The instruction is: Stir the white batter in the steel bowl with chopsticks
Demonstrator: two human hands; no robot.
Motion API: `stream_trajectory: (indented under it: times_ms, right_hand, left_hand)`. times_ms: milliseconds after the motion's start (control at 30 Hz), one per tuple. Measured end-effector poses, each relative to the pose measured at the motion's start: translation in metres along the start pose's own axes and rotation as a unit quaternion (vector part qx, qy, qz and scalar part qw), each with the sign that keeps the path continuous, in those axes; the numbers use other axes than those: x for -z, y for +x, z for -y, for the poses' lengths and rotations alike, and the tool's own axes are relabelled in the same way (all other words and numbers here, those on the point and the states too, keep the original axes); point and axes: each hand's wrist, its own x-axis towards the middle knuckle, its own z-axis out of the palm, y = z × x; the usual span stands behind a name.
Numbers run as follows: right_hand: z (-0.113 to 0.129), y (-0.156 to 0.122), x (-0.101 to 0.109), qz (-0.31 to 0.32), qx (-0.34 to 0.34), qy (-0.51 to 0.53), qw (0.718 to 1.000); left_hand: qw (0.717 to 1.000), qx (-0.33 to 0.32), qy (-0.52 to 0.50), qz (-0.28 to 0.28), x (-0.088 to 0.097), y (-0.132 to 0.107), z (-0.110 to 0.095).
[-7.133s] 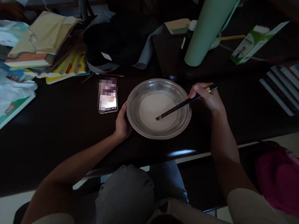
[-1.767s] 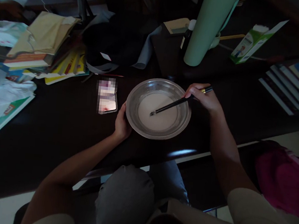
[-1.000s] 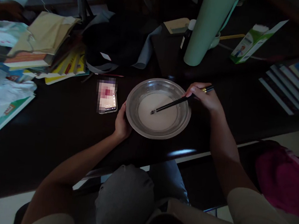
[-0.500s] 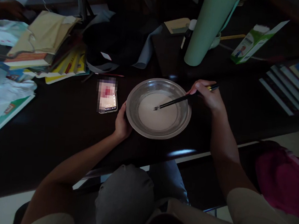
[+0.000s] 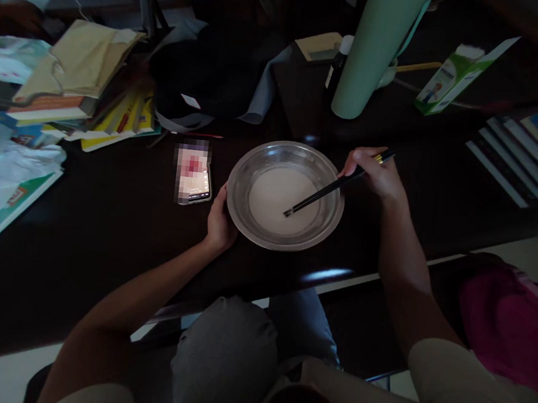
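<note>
A round metal bowl (image 5: 235, 207) stands on the dark table, with a whitish liquid (image 5: 274, 195) in its bottom. At its left side my left hand (image 5: 221, 222) grips the rim, the fingers partly hidden behind and beneath it. My right hand (image 5: 375, 171) is closed around a pair of black chopsticks (image 5: 320, 195) with gold bands near the top. Their tips dip into the liquid near the middle of the bowl. Left of the bowl lies a phone (image 5: 199, 188) with a lit, partly blurred screen.
Behind the bowl are a tall green bottle (image 5: 378, 53), a small dark bottle (image 5: 337, 67) and a green-white box (image 5: 447, 82). Books (image 5: 519, 151) are stacked at right. A black bag (image 5: 215, 74) and piled papers (image 5: 77, 59) lie at left. Another person's hands (image 5: 24, 12) show top left.
The chopstick tips have moved a little to the right and toward me through the liquid. My right hand has tilted slightly with them; my left hand and the bowl stay in place.
</note>
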Motion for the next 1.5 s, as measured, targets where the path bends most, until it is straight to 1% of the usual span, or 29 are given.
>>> stream_trajectory:
  times_ms: [67, 100, 167, 267, 300, 333, 400, 467, 500, 533, 633, 667, 700, 833, 900, 1000, 1033, 1100, 1200, 1267, 1367, 1400, 1433, 1500]
  right_hand:
    - [-0.0005, -0.0001, -0.0011, 0.042, -0.008, -0.014, 0.999]
    - [-0.001, 0.0001, -0.0014, 0.051, -0.007, -0.021, 0.998]
    - [-0.002, 0.0008, -0.0008, 0.037, -0.003, -0.026, 0.999]
    - [-0.0021, 0.0011, 0.0012, -0.016, -0.002, -0.018, 1.0]
    - [-0.0016, 0.0009, 0.0014, -0.022, -0.003, -0.015, 1.0]
    - [-0.001, 0.0006, 0.0013, -0.017, -0.004, -0.014, 1.0]
    - [0.0004, 0.0, 0.0, 0.015, -0.006, -0.018, 1.0]
    - [0.0012, 0.0, -0.0014, 0.047, -0.008, -0.024, 0.999]
    - [0.0013, 0.0001, -0.0016, 0.049, -0.007, -0.026, 0.998]
    - [0.0013, 0.0003, -0.0015, 0.04, -0.006, -0.027, 0.999]
    - [0.0013, 0.0005, 0.0002, -0.015, -0.004, -0.016, 1.0]
    - [0.0014, 0.0003, 0.0007, -0.021, -0.004, -0.013, 1.0]
    - [0.0014, 0.0001, 0.0009, -0.016, -0.004, -0.014, 1.0]
    - [-0.0001, 0.0002, 0.0, 0.05, -0.004, -0.035, 0.998]
    - [-0.0012, 0.0009, 0.0001, 0.034, -0.005, -0.037, 0.999]
    - [-0.0011, 0.001, 0.0012, -0.024, -0.005, -0.023, 0.999]
    - [-0.0005, 0.0007, 0.0013, -0.031, -0.005, -0.017, 0.999]
    - [0.0009, 0.0, 0.0005, -0.011, -0.006, -0.01, 1.0]
    - [0.0015, -0.0001, -0.0014, 0.044, -0.006, -0.02, 0.999]
    - [0.0002, 0.0007, -0.0012, 0.038, -0.004, -0.028, 0.999]
    - [-0.0026, 0.0014, 0.0011, -0.014, -0.001, -0.022, 1.0]
    - [-0.0031, 0.0013, 0.0019, -0.022, 0.0, -0.019, 1.0]
    - [-0.0034, 0.0011, 0.0023, -0.02, 0.0, -0.017, 1.0]
    - [-0.0035, 0.0005, 0.0021, 0.009, -0.001, -0.02, 1.0]
  left_hand:
    - [1.0, 0.002, -0.002, -0.001, -0.0002, -0.0001, -0.0003]
    - [1.0, 0.003, -0.005, 0.0, -0.0004, -0.0001, -0.0004]
    - [1.0, 0.004, -0.01, 0.002, -0.0004, -0.0002, -0.0006]
    - [1.0, 0.004, -0.006, 0.002, 0.0001, 0.0001, -0.0003]
    - [1.0, 0.004, -0.005, -0.001, 0.0003, 0.0002, -0.0001]
    - [1.0, 0.004, -0.006, -0.006, 0.0005, 0.0003, 0.0001]
    - [1.0, 0.004, -0.008, -0.011, 0.0006, 0.0004, 0.0002]
    - [1.0, 0.004, -0.008, -0.008, 0.0002, 0.0, -0.0002]
    - [1.0, 0.005, -0.008, -0.003, -0.0003, -0.0002, -0.0006]
    - [1.0, 0.004, -0.008, 0.003, -0.0008, -0.0006, -0.0011]
    - [1.0, 0.001, -0.005, 0.009, -0.0026, -0.0013, -0.0024]
    - [1.0, 0.001, -0.003, 0.007, -0.003, -0.0014, -0.0026]
    - [1.0, 0.002, 0.0, 0.002, -0.0032, -0.0014, -0.0027]
    - [1.0, 0.004, 0.002, -0.008, -0.0017, -0.0007, -0.0015]
    - [1.0, 0.001, 0.002, -0.001, -0.0005, -0.0001, -0.0006]
    - [1.0, 0.003, -0.003, 0.003, 0.0002, 0.0005, -0.0001]
    - [1.0, 0.004, -0.005, 0.0, 0.0, 0.0005, -0.0002]
    - [1.0, 0.006, -0.008, -0.006, -0.0008, 0.0002, -0.0008]
    - [1.0, 0.006, -0.006, -0.008, -0.0022, -0.0007, -0.0019]
    - [1.0, 0.005, -0.006, -0.005, -0.0027, -0.0011, -0.0023]
    - [1.0, 0.003, -0.007, 0.001, -0.0025, -0.0012, -0.0019]
    - [1.0, 0.003, -0.008, 0.0, -0.0022, -0.001, -0.0016]
    - [1.0, 0.003, -0.009, -0.005, -0.002, -0.0008, -0.0013]
    - [1.0, 0.003, -0.013, -0.015, -0.0016, -0.0002, -0.0006]
